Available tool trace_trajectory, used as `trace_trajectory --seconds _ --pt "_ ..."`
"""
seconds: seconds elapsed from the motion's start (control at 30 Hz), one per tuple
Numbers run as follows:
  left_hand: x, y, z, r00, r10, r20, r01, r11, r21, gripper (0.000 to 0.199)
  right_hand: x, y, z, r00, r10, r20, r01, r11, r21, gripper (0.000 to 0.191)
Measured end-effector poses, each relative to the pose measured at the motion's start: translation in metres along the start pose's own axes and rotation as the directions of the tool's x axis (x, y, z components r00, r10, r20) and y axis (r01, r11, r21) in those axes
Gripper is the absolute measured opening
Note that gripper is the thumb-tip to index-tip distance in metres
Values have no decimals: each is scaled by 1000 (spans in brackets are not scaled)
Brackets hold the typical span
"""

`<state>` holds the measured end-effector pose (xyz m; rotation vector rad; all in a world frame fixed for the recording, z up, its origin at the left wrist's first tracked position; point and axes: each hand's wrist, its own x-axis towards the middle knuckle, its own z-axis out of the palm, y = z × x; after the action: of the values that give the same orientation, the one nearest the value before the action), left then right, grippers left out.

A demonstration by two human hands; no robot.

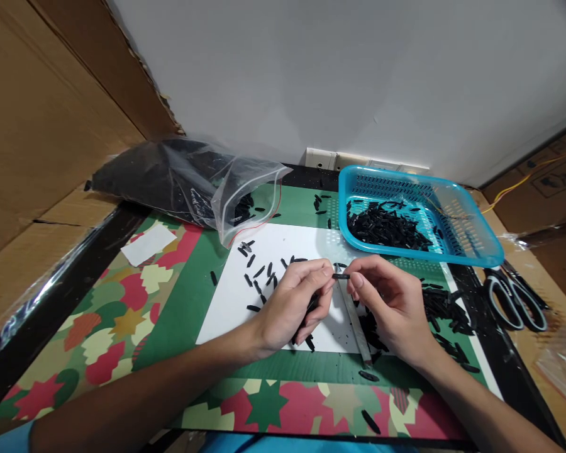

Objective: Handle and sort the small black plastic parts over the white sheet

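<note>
One slim, dull-black elongated piece (341, 276) is held nearly level between both hands, above the white rectangular sheet (226, 314). The left hand (295, 302) pinches one end between thumb and forefinger, its other fingers curled, with more black showing between them, though whether it is gripped there I cannot tell. The right hand (390, 305) pinches the opposite end, thumb against forefinger. Judging by its size beside the fingertips, the piece should be very light; it looks stiff and perhaps brittle, and its narrow body could roll or slip, so a gentle pinch near each end, without bending it, seems best. Under the fingers, a narrow, flat silvery strip (357, 327) runs down past the sheet's lower edge. Similar loose black pieces (259, 272) lie scattered left of the hands, with a denser black heap (446, 308) to the right. Beyond the right hand sits a translucent blue plastic basket (493, 257) holding many such pieces; farther left lies a clear zip-seal plastic bag (170, 182) with dark contents. A green, red and cream patterned covering (273, 402) spreads over the black-edged tabletop (519, 377), near grey-and-black-handled scissors (514, 302).
</note>
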<state>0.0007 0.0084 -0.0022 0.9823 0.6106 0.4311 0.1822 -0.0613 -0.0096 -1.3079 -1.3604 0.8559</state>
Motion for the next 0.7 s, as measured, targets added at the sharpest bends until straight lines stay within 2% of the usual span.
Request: trace_trajectory --seconds 0.13,0.2,0.27,0.33,0.4,0.5,0.57,0.63,0.7 --pt "1 0 -1 1000 -18 15 19 998 -61 41 -1 0 2 993 -120 -10 118 984 -137 6" --pt "1 0 -1 1000 -26 16 27 997 -77 41 0 0 1 973 -232 6 226 940 -255 7" --pt "1 1 -1 999 -34 27 36 996 -84 39 2 1 -4 917 -397 45 383 841 -381 12" --pt "1 1 -1 998 -41 44 46 994 -97 36 5 2 -12 824 -561 73 516 692 -504 18" --pt "1 2 -1 997 -45 56 52 992 -118 35 10 4 -22 764 -644 34 515 577 -634 21" --pt "1 2 -2 996 -66 63 74 988 -135 35 18 7 -36 779 -608 -157 262 542 -799 20" --pt "1 2 -2 994 -85 62 92 989 -115 36 20 6 -38 791 -574 -209 170 536 -827 32" --pt "1 2 -1 995 -95 42 97 993 -68 37 19 4 -34 806 -574 -142 246 545 -802 40" --pt "1 2 0 995 -100 8 100 995 -12 42 14 1 -23 813 -583 -7 406 574 -711 37"
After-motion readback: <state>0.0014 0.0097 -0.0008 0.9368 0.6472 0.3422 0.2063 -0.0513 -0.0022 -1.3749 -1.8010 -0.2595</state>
